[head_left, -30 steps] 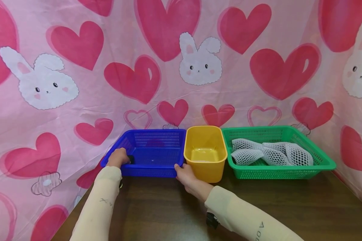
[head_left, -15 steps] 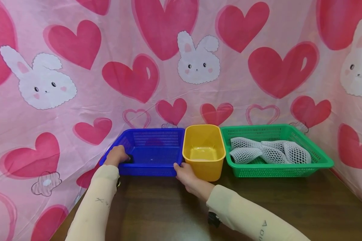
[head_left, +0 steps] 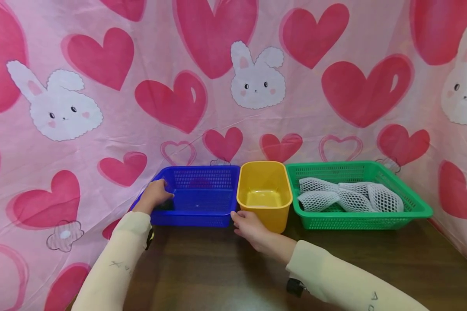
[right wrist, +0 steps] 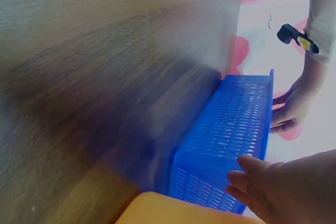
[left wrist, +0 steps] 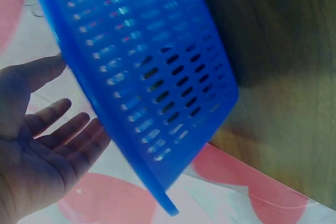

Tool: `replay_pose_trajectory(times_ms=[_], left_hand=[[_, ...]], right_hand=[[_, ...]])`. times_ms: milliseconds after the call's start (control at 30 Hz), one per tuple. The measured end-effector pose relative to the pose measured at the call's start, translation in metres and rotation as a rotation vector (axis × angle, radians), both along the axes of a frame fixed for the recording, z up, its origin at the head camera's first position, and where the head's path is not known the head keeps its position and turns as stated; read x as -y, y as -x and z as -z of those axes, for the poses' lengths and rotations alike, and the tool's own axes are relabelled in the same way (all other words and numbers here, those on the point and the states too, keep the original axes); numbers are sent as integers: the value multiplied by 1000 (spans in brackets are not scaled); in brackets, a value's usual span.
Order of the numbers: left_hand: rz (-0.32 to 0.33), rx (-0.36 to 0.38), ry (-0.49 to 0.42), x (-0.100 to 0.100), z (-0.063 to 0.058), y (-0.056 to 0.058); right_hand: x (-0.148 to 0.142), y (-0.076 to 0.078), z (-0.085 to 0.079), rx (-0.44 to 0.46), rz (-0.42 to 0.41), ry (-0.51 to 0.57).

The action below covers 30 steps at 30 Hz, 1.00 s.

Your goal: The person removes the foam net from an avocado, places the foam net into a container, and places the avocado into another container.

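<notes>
A blue perforated basket (head_left: pixel 202 219) stands at the left of the row on the table. My left hand (head_left: pixel 155 195) is over its left end in the head view. In the left wrist view the left hand's fingers are spread and loosely bent, the thumb at the basket's rim (left wrist: pixel 86 90). A dark patch lies below that hand inside the basket, too hidden to identify. My right hand (head_left: pixel 253 226) is by the basket's front right corner, in front of the yellow bin (head_left: pixel 270 220). Its fingers reach forward loosely in the right wrist view, holding nothing; contact with the corner is unclear.
Right of the yellow bin stands a green basket (head_left: pixel 358 222) holding several white mesh net sleeves (head_left: pixel 350 196). All three containers stand side by side on a dark wooden table (head_left: pixel 202 268). A pink cloth (head_left: pixel 218 112) with hearts and rabbits hangs behind.
My left hand has loosened, with its fingers lifting from the basket's left end. My right hand has drawn slightly right, away from the blue basket's corner. The containers look unmoved.
</notes>
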<state>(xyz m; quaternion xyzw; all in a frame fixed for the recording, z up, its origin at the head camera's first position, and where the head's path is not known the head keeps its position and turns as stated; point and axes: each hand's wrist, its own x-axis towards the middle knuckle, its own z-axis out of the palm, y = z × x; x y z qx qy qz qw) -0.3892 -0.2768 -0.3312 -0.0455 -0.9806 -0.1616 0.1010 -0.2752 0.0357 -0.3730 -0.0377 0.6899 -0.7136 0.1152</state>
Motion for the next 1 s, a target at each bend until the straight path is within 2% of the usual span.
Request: replay_pose_trajectory(times_ms=[300,533,767,1000], left_hand=[[58,-63,-39,-18,-16,-10],[104,-98,-87,-39,-18,-19],[221,-192,-106,-70,-23,-33],[333,-192,-192,-110,-29,-53]], right_hand=[[-28,-13,-26,-21,-56,18],[-54,-15,-48,21,-52,-20],[-87,-17,-68,-40,-93,-33],[-127,-14,-81,-124,-133,-57]])
